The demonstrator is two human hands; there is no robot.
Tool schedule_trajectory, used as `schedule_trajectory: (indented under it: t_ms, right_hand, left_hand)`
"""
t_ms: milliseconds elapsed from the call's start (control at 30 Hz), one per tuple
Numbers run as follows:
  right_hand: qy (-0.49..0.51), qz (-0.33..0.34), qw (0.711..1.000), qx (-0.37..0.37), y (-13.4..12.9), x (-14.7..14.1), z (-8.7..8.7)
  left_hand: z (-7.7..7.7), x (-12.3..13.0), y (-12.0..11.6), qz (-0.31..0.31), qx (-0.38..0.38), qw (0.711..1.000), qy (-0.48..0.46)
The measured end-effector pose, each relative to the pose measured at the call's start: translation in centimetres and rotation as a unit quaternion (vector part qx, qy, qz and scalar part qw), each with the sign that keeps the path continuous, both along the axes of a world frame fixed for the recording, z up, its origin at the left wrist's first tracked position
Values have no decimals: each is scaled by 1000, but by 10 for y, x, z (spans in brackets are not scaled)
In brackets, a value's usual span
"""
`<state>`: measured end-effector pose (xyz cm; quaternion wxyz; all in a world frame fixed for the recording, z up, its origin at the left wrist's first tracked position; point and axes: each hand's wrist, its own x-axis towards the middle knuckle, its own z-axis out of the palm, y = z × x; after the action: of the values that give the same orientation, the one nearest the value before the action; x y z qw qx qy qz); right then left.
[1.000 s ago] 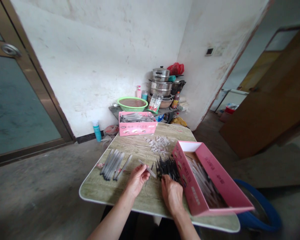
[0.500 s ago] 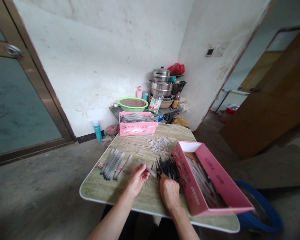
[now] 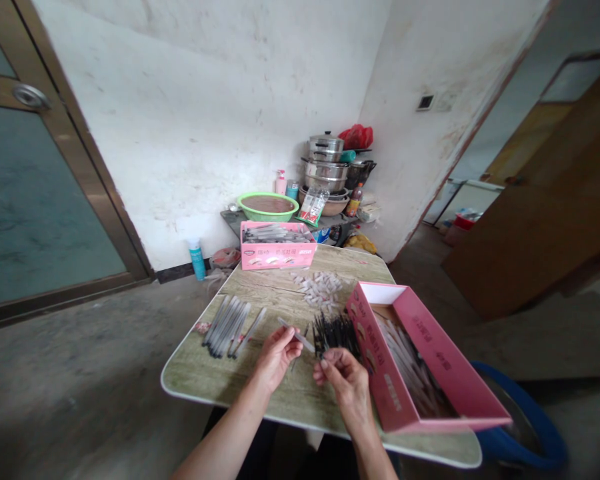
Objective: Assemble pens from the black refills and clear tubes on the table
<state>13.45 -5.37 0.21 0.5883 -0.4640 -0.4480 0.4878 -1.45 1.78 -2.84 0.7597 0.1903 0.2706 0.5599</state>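
Note:
Between the thumb and fingers of my left hand (image 3: 279,357) is a slim translucent white tube (image 3: 303,339), tilted over the table. My right hand (image 3: 346,381) is closed in a pinch close to the tube's lower end; what sits in its fingertips is too small to make out. Just beyond that hand lies a pile of thin black sticks (image 3: 336,331). One loose dark stick (image 3: 305,331) lies near the tube. To the left, a row of translucent tubes with dark ends (image 3: 230,327) rests on the table (image 3: 195,380).
Small white pieces (image 3: 321,290) are heaped mid-table. A pink box (image 3: 279,257) full of tubes stands at the back. Another pink box (image 3: 390,373), holding more tubes, borders the right side. Behind are a green basin (image 3: 269,215) and stacked pots (image 3: 325,175).
My right hand has lifted from the black stick pile and turned, its fingertips now pinched near the tube. My left hand keeps holding the tube in nearly the same place.

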Motion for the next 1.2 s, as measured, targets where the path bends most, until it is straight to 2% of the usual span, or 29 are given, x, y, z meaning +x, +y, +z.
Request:
schedule_trajectory:
  t_ms: [167,433,500,600,667,767,933,1000,1200]
  right_hand:
    - [16,-8,1000,-7,3,-1,-3]
    - [73,-9,997,-19,3,-2,3]
    - [41,-18,999,-23,4,-2,0]
    - [-100,-76,991,-38,5,-4,-13]
    - [-213,-103,970,-47,3,-8,-21]
    - [-333,-100,937,-35,0,-13,-25]
    - [-520,-105,847,-8,10,-13,-14]
    - [-560,-97,823,-10,22,-13,-9]
    - [-620,-79,780,-28,74,-22,-1]
  left_hand:
    - [1,1,0,-1,1,1000,-3]
    - [-1,0,-1,6,-7,1000,-6]
    - [-1,1,-1,3,-5,1000,3]
    - [-1,3,0,15,4,999,32]
    - [-1,4,1,38,11,998,44]
    - [-1,3,3,82,16,996,34]
    - [-3,-2,7,131,5,991,-9]
    - [-5,-3,8,130,-3,991,-26]
    - [-11,-4,11,132,-24,990,-52]
